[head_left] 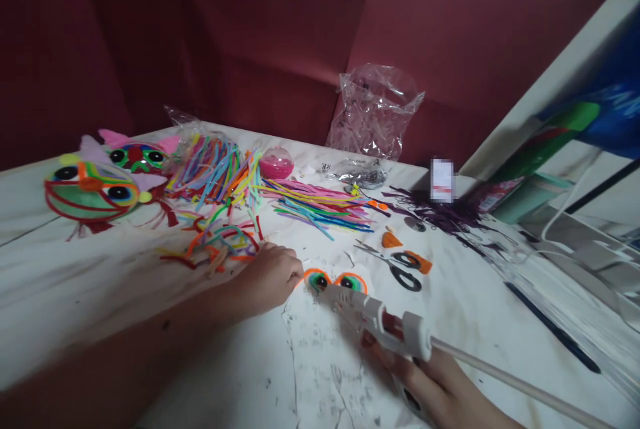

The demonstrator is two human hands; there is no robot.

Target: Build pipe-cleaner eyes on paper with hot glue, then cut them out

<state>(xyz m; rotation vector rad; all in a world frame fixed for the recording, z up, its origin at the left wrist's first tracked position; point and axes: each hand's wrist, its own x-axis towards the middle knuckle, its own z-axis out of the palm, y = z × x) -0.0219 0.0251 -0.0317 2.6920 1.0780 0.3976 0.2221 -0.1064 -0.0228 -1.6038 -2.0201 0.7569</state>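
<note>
Counted two faces [90, 204] toward the table's [470, 316] left edge and six eyes [320, 282]: two on each face, two apart. Toward the far edge, made out one ball [277, 168] and one upright bag [373, 116]. Well in from those edges, found one pair of scissors [392, 267], two orange scraps [391, 240], two orange dots [373, 204], one glue gun [371, 314] and one glue stick [500, 376]. Could not number the overlapping pipe cleaners [323, 204].

With twelve straight ahead, your white, streaked table [480, 316] carries a paper sheet [313, 349] close before you at twelve. Loose pipe cleaners [315, 199] lie farther out on that line, black-handled scissors [390, 264] and a purple tangle [450, 217] at one, a colourful mask [83, 201] near half past ten.
</note>
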